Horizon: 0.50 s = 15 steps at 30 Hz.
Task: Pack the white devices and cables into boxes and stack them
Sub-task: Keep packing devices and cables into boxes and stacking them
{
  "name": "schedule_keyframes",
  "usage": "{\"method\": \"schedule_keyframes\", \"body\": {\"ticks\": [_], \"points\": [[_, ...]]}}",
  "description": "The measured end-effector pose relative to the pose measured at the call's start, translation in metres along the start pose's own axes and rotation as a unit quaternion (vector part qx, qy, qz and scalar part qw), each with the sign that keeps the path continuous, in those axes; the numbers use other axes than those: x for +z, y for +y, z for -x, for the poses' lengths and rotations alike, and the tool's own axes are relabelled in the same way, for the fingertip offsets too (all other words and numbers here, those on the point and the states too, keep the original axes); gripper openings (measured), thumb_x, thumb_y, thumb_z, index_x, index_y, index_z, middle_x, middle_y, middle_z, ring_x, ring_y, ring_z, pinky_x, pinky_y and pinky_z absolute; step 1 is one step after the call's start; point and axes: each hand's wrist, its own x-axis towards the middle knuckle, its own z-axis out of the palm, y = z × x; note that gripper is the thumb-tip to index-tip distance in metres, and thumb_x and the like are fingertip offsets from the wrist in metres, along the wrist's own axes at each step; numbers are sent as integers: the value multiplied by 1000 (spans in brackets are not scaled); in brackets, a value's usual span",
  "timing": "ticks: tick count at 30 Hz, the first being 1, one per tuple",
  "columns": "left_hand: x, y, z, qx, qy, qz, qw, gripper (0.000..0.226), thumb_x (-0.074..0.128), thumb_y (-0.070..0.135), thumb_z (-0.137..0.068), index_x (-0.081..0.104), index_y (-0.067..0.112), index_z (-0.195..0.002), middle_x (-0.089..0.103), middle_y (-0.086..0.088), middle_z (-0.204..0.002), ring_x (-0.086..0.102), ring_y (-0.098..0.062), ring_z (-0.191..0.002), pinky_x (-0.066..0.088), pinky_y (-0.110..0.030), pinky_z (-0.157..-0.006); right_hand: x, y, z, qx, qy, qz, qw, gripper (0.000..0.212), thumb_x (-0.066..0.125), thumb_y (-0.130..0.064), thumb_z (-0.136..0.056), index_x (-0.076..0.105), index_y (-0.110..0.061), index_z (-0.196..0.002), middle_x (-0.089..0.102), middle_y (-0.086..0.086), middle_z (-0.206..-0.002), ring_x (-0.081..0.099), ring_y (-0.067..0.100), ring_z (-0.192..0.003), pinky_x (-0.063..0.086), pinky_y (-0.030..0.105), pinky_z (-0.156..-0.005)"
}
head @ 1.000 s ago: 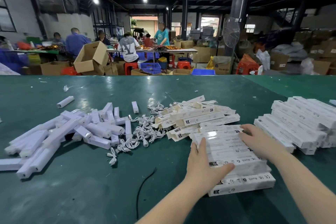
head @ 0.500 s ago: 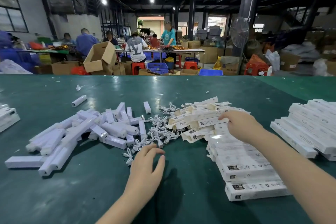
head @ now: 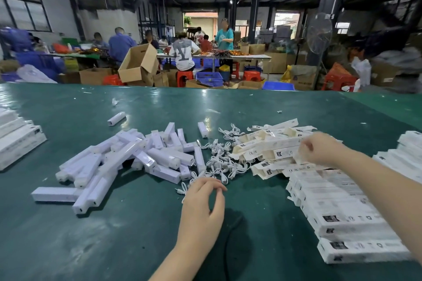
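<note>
Loose white devices (head: pixel 127 162) lie heaped on the green table (head: pixel 114 235), left of centre. A tangle of white cables (head: pixel 222 157) sits beside them. My left hand (head: pixel 202 201) is at the near edge of that tangle, fingertips and thumb pinched together on a white cable (head: pixel 182 191) that runs under it. Right of the cables lies a pile of unfilled flat boxes (head: pixel 262 146). My right hand (head: pixel 319 147) rests on this pile with its fingers curled round one box. Packed boxes (head: pixel 338 212) lie in a row in front of it, under my right forearm.
More packed boxes are stacked at the right edge (head: pixel 408 150) and the left edge (head: pixel 16 141) of the table. One stray device (head: pixel 116 118) lies farther back. Beyond the table, people work at benches among cardboard cartons (head: pixel 139 64) and stools.
Both hands left the row of packed boxes. My left hand moved left to the cables and its fingers closed. My right hand reached back onto the unfilled boxes and curled.
</note>
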Motion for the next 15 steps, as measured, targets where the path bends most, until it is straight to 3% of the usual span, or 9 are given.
{"method": "schedule_keyframes", "body": {"ticks": [3,5,6,7,9,10,11,12,15], "points": [[0,2,-1,-21,-2,26,999,27,56,7,-89,65,30,-81,62,18,-94,56,0,-100,38,-10,-77,-10,-19,4,-48,157,-52,985,19,56,-3,-85,66,-11,-99,48,7,-97,54,32,-90,41,34,-75],[-2,7,-4,-101,-9,94,990,28,57,7,-91,68,29,-79,66,14,-90,60,-2,-93,41,-9,-76,-17,-44,18,-119,258,-134,949,31,63,3,-80,67,-12,-108,53,6,-104,55,28,-96,38,30,-76],[-3,10,-6,-174,-11,182,968,24,57,9,-93,70,25,-80,70,9,-89,63,-6,-88,44,-12,-76,-20,-59,29,-167,300,-166,924,35,65,7,-78,67,-11,-107,57,6,-104,55,24,-97,37,27,-77],[-6,13,-10,-263,-16,306,915,19,56,16,-95,71,17,-83,72,1,-90,67,-14,-87,49,-18,-77,-21,-75,42,-216,324,-186,902,36,66,10,-75,69,-11,-104,60,5,-103,55,18,-96,38,21,-78],[-15,15,-18,-421,-55,518,743,39,54,38,-95,68,1,-99,73,-13,-100,72,-24,-90,55,-31,-80,-16,-105,71,-303,302,-224,876,39,68,15,-69,72,-14,-95,65,1,-98,56,7,-94,37,8,-84],[-20,15,-21,-453,-77,574,678,53,55,47,-91,64,-2,-108,72,-17,-106,72,-27,-93,56,-36,-82,-10,-117,84,-336,255,-247,872,41,68,17,-67,74,-16,-92,67,-2,-97,56,3,-94,37,6,-87],[-26,15,-22,-462,-93,604,642,62,56,54,-87,61,-2,-113,70,-18,-111,71,-28,-96,57,-39,-83,-3,-128,97,-364,199,-261,872,44,67,19,-65,75,-16,-89,67,-4,-96,57,2,-96,39,8,-88],[-30,15,-23,-457,-107,619,630,67,58,56,-84,59,-3,-116,69,-16,-113,70,-28,-98,57,-40,-83,5,-137,107,-392,144,-262,870,46,64,21,-63,76,-16,-87,68,-4,-96,58,4,-98,42,14,-89],[-37,13,-21,-430,-146,603,656,49,58,43,-86,61,-1,-108,63,-14,-98,66,-23,-85,60,-35,-69,34,-153,127,-463,39,-217,858,51,54,22,-65,77,-13,-93,71,0,-98,62,16,-100,47,31,-88]]}}
